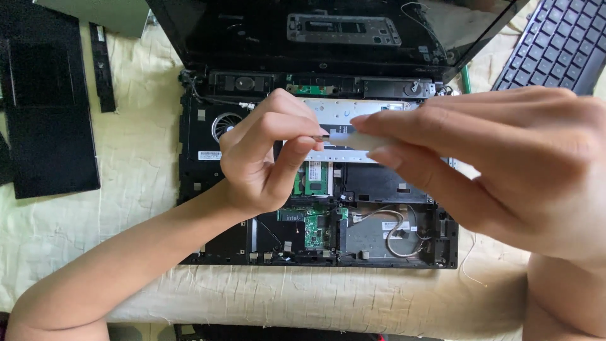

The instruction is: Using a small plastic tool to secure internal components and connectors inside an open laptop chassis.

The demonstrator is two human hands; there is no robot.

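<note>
A disassembled black laptop base (196,170) lies open on a cream cloth, its green circuit boards (314,180), fan (221,124) and grey wires showing. Both hands hover over its middle. My left hand (265,158) pinches the left end of a small flat whitish strip (347,139) between thumb and forefinger. My right hand (499,164) grips the strip's right end with fingertips. The strip is blurred, so I cannot tell what kind of part it is.
The laptop's dark screen lid (252,31) stands behind the base. A black cover panel (44,113) and a narrow black strip (101,69) lie at the left. A detached keyboard (555,44) rests at the top right. The cream cloth (145,183) covers the surface.
</note>
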